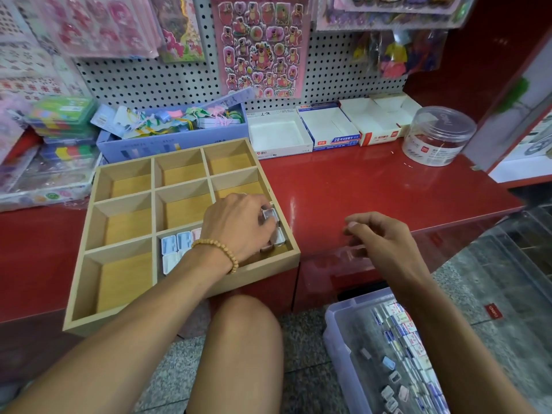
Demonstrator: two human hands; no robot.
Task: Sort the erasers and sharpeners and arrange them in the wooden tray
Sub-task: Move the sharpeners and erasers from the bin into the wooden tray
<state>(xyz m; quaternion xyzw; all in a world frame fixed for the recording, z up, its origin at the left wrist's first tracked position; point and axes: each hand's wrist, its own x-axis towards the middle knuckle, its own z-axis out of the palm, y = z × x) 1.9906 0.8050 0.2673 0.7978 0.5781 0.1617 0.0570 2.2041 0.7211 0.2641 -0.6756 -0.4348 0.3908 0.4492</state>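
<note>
Glossy red counter [373,186], divided wooden tray [191,294]; left hand [236,225] gripping small white sharpener [270,214], right hand [379,237] loosely curled, holding nothing.

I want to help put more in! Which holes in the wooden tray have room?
The wooden tray has bare compartments along the far row, the left column and the middle. The near-right one is crowded with small cases, where the left hand works.

a stationery shop. packs of cartoon sticker sheets [261,46] hanging on a white pegboard [167,76], open display cartons [331,127] of stock lined along the back edge of a glossy red table [373,180], a clear plastic tub [437,135] at its back right corner.
</note>
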